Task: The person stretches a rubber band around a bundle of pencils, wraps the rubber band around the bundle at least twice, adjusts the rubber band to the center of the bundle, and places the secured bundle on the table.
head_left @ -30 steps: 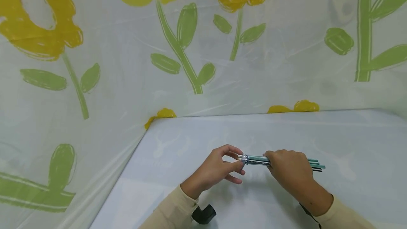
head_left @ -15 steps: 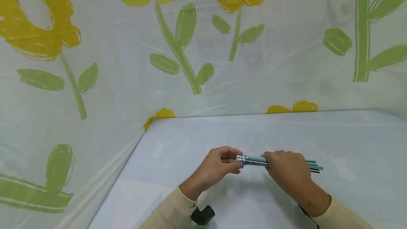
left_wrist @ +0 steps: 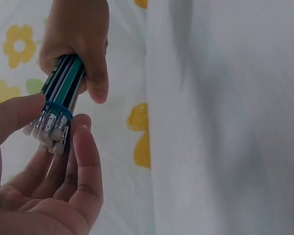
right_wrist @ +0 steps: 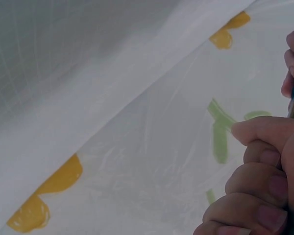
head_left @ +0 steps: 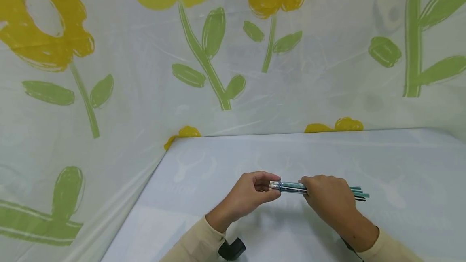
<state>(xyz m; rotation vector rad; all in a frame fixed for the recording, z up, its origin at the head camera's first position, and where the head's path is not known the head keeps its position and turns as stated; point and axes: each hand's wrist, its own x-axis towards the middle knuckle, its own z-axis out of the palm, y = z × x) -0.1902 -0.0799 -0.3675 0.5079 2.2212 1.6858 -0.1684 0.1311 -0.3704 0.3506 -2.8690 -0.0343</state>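
Note:
A bundle of several pencils [head_left: 294,187], green and dark striped, lies level between my two hands above the table. My right hand [head_left: 329,195] grips it round the middle, and the far ends stick out past that fist. White erasers [left_wrist: 58,133] in silver ferrules point toward my left palm. Just behind them a thin blue rubber band [left_wrist: 60,108] circles the bundle. My left hand [head_left: 245,195] has its thumb and fingertips on opposite sides of the bundle at this band, pinching it there. In the right wrist view, the right fist [right_wrist: 264,186] hides most of the pencils.
The white tabletop [head_left: 204,165] stretches under both hands. A hanging sheet with yellow and green flowers [head_left: 313,88] encloses the table at the back and left. A black device [head_left: 232,249] sits at the left wrist beneath the beige sleeve [head_left: 198,239].
My left fingers, more spread a second ago, have drawn in around the eraser end at the band. My right hand keeps its grip, with the bundle shifted slightly left.

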